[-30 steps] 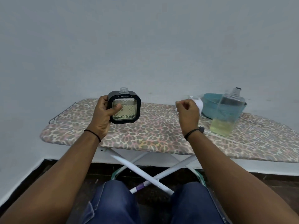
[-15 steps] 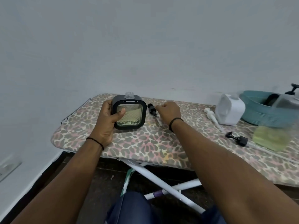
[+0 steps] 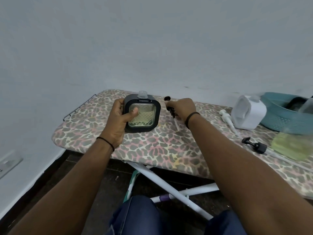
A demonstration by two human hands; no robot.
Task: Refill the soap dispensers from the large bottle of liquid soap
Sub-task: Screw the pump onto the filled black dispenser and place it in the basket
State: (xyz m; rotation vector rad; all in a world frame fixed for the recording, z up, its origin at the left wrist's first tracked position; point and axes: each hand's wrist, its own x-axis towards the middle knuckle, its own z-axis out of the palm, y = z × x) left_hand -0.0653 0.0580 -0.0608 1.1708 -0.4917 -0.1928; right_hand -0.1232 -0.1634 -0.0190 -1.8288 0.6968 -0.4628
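My left hand (image 3: pixel 118 122) grips a square black-framed glass dispenser (image 3: pixel 143 114) that stands on the ironing board (image 3: pixel 162 145), its neck uncapped and pale soap inside. My right hand (image 3: pixel 182 107) lies just right of it with fingers curled round a black pump head (image 3: pixel 170 106) whose clear tube trails toward me. A white dispenser (image 3: pixel 248 113) stands farther right, its white pump (image 3: pixel 227 120) lying beside it. The large clear bottle (image 3: pixel 294 143) with yellowish soap shows blurred at the right edge.
A teal basket (image 3: pixel 279 114) sits at the back right of the board. Another black pump (image 3: pixel 255 145) lies near the big bottle. The board's white legs (image 3: pixel 169 185) cross below it over dark floor, and a wall outlet (image 3: pixel 8 162) is at lower left.
The view swung left. My right hand moved from mid-air down to the black pump beside the black dispenser and closed on it. My left hand set the dispenser onto the board.
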